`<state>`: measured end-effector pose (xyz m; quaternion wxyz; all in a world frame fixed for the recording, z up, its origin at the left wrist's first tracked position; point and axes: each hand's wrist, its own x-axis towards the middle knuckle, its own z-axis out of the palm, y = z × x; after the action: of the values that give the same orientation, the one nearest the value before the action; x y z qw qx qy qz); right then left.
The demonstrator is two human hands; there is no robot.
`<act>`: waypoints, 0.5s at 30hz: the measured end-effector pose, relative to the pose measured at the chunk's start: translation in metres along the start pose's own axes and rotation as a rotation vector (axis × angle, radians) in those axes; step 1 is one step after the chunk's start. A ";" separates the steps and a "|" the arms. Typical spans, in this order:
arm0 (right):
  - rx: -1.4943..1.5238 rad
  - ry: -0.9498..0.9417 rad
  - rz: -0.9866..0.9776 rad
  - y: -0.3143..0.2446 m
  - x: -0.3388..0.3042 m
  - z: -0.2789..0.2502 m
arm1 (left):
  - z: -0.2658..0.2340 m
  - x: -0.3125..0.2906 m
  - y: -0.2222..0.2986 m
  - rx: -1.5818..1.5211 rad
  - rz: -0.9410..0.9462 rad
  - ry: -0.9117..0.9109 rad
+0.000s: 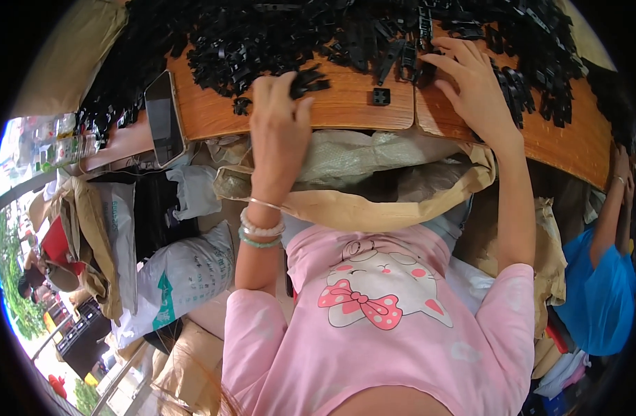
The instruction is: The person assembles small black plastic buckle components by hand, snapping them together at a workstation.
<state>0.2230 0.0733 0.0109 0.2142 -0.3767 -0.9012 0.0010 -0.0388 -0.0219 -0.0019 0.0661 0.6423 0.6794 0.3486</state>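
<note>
My left hand (280, 114) is over the near edge of the wooden table, fingers bent and thumb standing apart from them. Just right of its fingertips are some blurred black plastic pieces (310, 82); no piece shows in its grasp. Farther right, my right hand (470, 83) reaches in with spread fingers. Its index finger and thumb are close beside a dark plastic piece (427, 71); whether they touch it I cannot tell. Between the hands a small square black block (381, 96) lies alone. A large heap of black plastic parts (242, 52) spreads along the table's far side.
A phone (164, 118) leans at the wooden table's (352, 114) left edge. Below the near edge hangs a wide-mouthed tan sack (373, 211). White printed bags (186, 277) stand at the left. Another person in a blue garment (595, 291) is at the far right, arms toward the table.
</note>
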 end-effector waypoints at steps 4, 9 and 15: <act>-0.056 -0.047 0.012 0.001 0.004 0.000 | 0.003 0.002 0.006 -0.101 0.042 -0.031; 0.027 0.049 0.029 0.003 0.002 -0.013 | 0.009 0.001 0.008 0.058 0.230 0.024; 0.421 0.200 0.287 -0.029 -0.007 -0.030 | 0.014 0.007 0.019 0.163 0.162 -0.045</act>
<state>0.2189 0.0429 0.0406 0.3734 -0.4459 -0.7930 0.1815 -0.0168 -0.0113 0.0007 0.0007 0.7060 0.6497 0.2820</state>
